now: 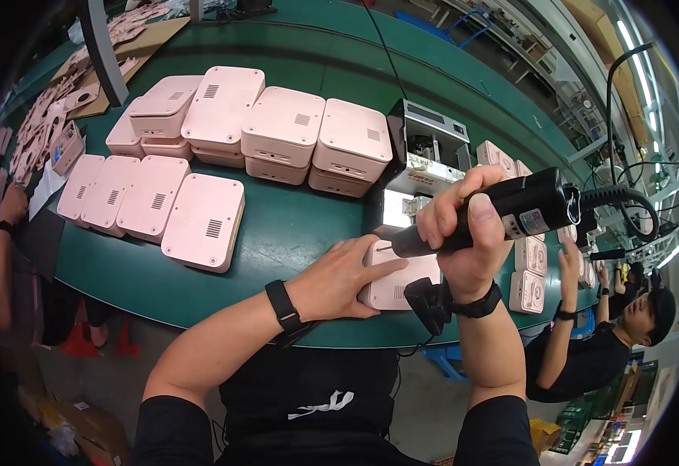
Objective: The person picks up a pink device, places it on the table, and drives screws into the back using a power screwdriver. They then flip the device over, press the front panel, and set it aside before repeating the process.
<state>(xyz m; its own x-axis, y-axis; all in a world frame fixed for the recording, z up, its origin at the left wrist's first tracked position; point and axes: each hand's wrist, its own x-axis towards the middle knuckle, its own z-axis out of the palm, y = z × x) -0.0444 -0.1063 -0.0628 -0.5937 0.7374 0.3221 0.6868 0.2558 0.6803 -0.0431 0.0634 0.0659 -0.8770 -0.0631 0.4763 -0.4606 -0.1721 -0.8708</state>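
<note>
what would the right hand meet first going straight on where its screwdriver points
Probably the pink case the left hand holds; the black screwdriver in the right hand points at its far-left corner, though contact is unclear.

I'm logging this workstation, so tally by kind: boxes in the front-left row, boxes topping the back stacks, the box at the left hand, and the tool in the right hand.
Pale-pink rounded-square boxes in front-left row: 4
Pale-pink boxes topping back stacks: 4
Pale-pink box at left hand: 1
Black corded power screwdriver in right hand: 1
Total: 10
</note>
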